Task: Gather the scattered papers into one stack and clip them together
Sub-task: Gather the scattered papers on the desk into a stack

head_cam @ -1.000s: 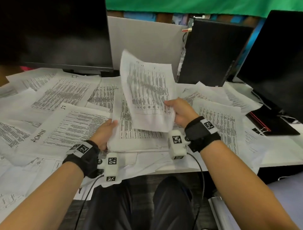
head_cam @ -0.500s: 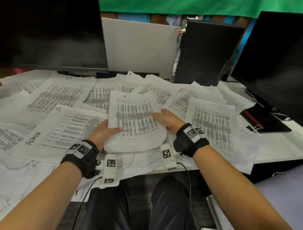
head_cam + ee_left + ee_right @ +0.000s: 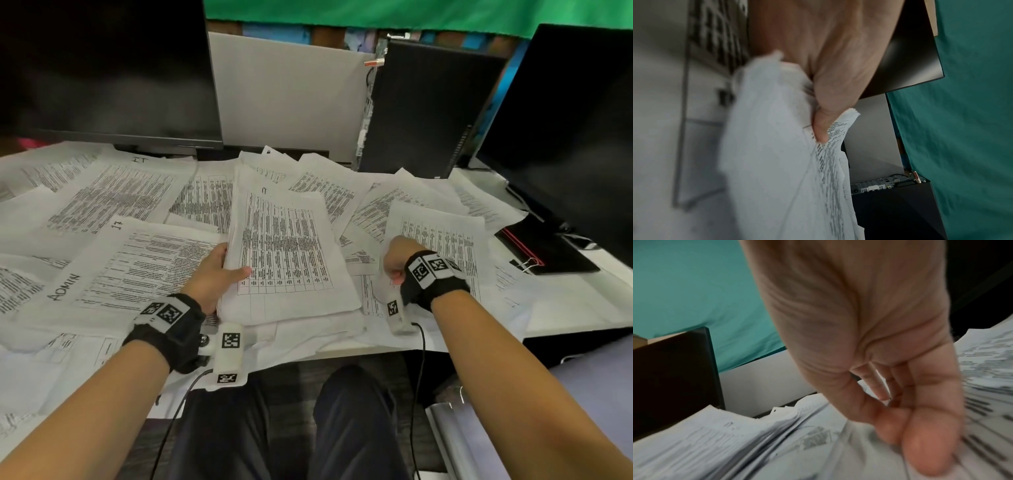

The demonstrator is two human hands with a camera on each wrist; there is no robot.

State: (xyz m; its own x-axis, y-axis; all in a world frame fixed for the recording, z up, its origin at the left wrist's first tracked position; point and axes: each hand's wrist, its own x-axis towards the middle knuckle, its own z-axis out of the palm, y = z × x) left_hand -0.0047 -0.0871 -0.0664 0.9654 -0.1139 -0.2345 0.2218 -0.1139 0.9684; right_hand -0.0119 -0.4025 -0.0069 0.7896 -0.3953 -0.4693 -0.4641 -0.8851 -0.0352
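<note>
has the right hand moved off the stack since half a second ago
Yes. The right hand left the stack and went right, toward the black laptop, onto a loose sheet.

In front of you, a stack of printed table sheets [image 3: 287, 253] lies slightly fanned atop the other papers. Loose printed sheets [image 3: 113, 202] overlap across the desk around it, unclipped.
</note>
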